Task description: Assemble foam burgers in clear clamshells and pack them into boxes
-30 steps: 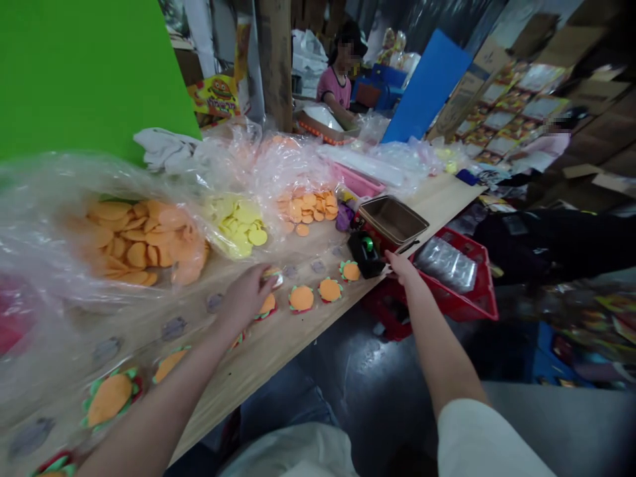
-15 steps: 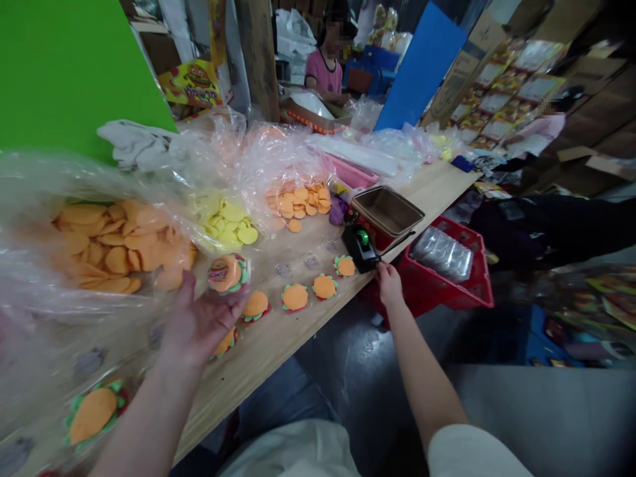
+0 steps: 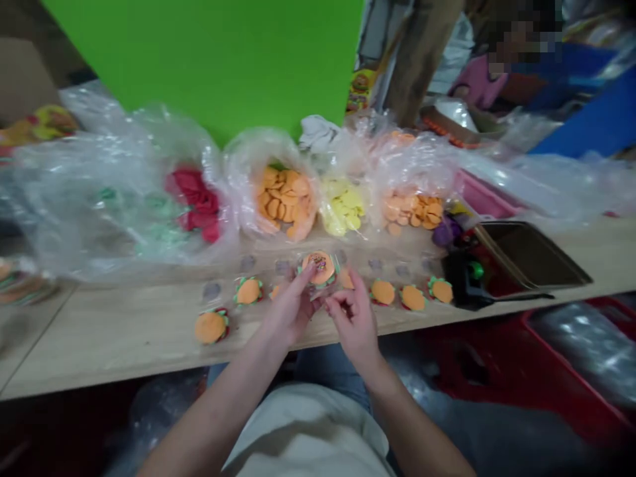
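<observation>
A toy burger in a clear plastic pack (image 3: 324, 266), with a small printed picture on its orange bun, is gripped by my left hand (image 3: 292, 303) above the table. Beside the pack's lower right corner, my right hand (image 3: 355, 319) has thumb and fingers pinched together; what is between them is too small to make out. Around both hands lies a row of similar burgers, such as one burger (image 3: 383, 291) to the right and another burger (image 3: 248, 290) to the left. A black tape dispenser (image 3: 464, 281) with a green roll stands further right.
Along the back lie plastic bags with red pieces (image 3: 199, 205), orange discs (image 3: 283, 199), yellow discs (image 3: 342, 209) and more orange discs (image 3: 415, 209). A brown tin (image 3: 541, 255) stands at right, above a red crate (image 3: 551, 364). A green panel (image 3: 213, 59) rises behind.
My right hand has left the tape dispenser and come beside the left hand. The packed burger is now in front of my body, and my view has turned left.
</observation>
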{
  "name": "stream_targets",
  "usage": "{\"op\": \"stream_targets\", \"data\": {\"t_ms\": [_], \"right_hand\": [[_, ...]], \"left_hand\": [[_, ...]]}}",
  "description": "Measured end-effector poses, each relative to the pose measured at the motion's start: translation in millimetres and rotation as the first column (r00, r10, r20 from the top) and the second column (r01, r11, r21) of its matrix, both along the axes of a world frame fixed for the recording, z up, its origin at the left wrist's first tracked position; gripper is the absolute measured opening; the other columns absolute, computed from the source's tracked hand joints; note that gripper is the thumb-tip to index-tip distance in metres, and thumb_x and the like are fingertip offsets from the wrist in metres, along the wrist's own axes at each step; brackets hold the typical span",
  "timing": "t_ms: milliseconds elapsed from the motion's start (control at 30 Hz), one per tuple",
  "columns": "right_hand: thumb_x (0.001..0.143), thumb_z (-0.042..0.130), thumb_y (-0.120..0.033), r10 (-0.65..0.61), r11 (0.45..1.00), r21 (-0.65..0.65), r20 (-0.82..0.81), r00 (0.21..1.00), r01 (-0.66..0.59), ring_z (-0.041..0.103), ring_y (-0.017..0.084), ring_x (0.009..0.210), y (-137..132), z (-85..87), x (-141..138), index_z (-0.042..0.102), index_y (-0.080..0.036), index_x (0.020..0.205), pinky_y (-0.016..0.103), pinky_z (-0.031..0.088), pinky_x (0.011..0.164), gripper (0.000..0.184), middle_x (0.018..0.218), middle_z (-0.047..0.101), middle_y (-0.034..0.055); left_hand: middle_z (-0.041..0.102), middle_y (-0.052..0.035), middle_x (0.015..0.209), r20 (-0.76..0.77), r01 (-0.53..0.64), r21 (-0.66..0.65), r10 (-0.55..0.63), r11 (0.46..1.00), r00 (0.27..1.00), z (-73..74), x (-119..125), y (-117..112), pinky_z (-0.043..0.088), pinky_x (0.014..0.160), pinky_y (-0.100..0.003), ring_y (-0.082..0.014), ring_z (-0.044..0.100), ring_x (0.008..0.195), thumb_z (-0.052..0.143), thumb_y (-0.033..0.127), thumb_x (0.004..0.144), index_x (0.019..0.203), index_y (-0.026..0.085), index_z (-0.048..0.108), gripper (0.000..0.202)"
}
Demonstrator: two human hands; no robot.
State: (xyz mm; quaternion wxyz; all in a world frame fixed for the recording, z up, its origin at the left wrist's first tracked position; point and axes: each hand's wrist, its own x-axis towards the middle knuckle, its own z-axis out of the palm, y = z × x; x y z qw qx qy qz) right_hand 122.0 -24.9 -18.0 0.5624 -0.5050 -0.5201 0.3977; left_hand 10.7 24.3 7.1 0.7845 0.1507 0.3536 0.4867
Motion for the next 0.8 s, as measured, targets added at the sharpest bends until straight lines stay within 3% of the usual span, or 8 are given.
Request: {"op": "stream_targets", "data": {"t_ms": [200, 433, 567, 633, 700, 733, 800], "right_hand": [[0.082, 0.053, -0.021, 0.008, 1.0, -0.006, 0.037, 0.999, -0.008, 0.053, 0.01, 0.064, 6.3, -1.3, -41.2, 0.023, -0.022, 0.138, 0.025, 0.046, 0.065, 0.063, 0.067, 0.055, -0.0047], [0.08, 0.055, -0.024, -0.051, 0.997, -0.056, 0.047, 0.998, 0.053, 0.054, 0.011, 0.061, 9.5, 0.8, -70.8, 0.028, -0.021, 0.134, 0.025, 0.046, 0.06, 0.06, 0.066, 0.054, -0.0043], [0.076, 0.059, -0.031, 0.026, 0.987, -0.157, 0.013, 1.0, -0.024, 0.058, 0.016, 0.074, 7.9, -8.0, -73.2, 0.031, -0.019, 0.128, 0.027, 0.049, 0.061, 0.06, 0.085, 0.059, 0.0035], [0.072, 0.064, -0.032, 0.005, 0.988, -0.151, 0.153, 0.988, 0.019, 0.056, 0.017, 0.079, 2.6, -10.4, -67.7, 0.043, -0.018, 0.118, 0.028, 0.048, 0.063, 0.052, 0.09, 0.058, 0.0055], [0.074, 0.062, -0.032, -0.065, 0.991, -0.093, 0.309, 0.949, 0.098, 0.054, 0.016, 0.075, -3.5, -8.2, -63.2, 0.057, -0.017, 0.095, 0.029, 0.046, 0.065, 0.027, 0.083, 0.058, 0.0038], [0.077, 0.059, -0.033, -0.07, 0.991, -0.082, 0.346, 0.936, 0.105, 0.053, 0.015, 0.072, -5.8, -5.5, -63.1, 0.059, -0.017, 0.084, 0.029, 0.045, 0.066, 0.017, 0.078, 0.058, 0.003], [0.08, 0.055, -0.035, 0.017, 0.988, -0.153, 0.3, 0.954, 0.03, 0.053, 0.015, 0.069, -6.8, 1.6, -69.1, 0.062, -0.018, 0.077, 0.028, 0.044, 0.063, 0.019, 0.074, 0.059, 0.0028]], "left_hand": [[0.063, -0.0015, 0.098, -0.033, -0.197, 0.082, 0.2, 0.977, 0.979, 2.0, -47.8, -12.5, 0.048, 0.069, -0.026, -0.0155, 0.062, 0.086, 0.066, 0.032, 0.073, 0.1, 0.023, 0.054, 0.031], [0.062, -0.0038, 0.098, -0.024, -0.216, 0.139, 0.221, 0.966, 0.975, 5.3, -56.7, -21.4, 0.048, 0.065, -0.026, -0.0168, 0.062, 0.084, 0.066, 0.03, 0.074, 0.105, 0.022, 0.052, 0.035], [0.063, -0.0052, 0.097, -0.017, -0.234, 0.152, 0.24, 0.96, 0.971, 7.5, -65.9, -20.2, 0.05, 0.067, -0.027, -0.0168, 0.062, 0.082, 0.065, 0.029, 0.074, 0.106, 0.019, 0.052, 0.035], [0.062, -0.0057, 0.099, -0.017, -0.266, 0.156, 0.272, 0.951, 0.962, 6.5, -74.1, -18.4, 0.05, 0.07, -0.028, -0.0176, 0.062, 0.086, 0.064, 0.03, 0.075, 0.105, 0.019, 0.053, 0.034], [0.061, -0.0051, 0.102, -0.038, -0.312, 0.178, 0.324, 0.933, 0.945, 5.0, -82.5, -17.8, 0.05, 0.076, -0.03, -0.018, 0.061, 0.09, 0.064, 0.029, 0.075, 0.107, 0.02, 0.052, 0.036], [0.061, -0.0047, 0.103, -0.054, -0.338, 0.197, 0.355, 0.92, 0.933, 4.3, -86.1, -18.2, 0.049, 0.079, -0.031, -0.0176, 0.06, 0.092, 0.065, 0.028, 0.075, 0.108, 0.021, 0.051, 0.037], [0.06, -0.0041, 0.104, -0.083, -0.378, 0.24, 0.406, 0.894, 0.91, 3.5, -91.3, -20.2, 0.047, 0.083, -0.032, -0.0166, 0.059, 0.093, 0.065, 0.027, 0.074, 0.11, 0.021, 0.05, 0.039]]}}
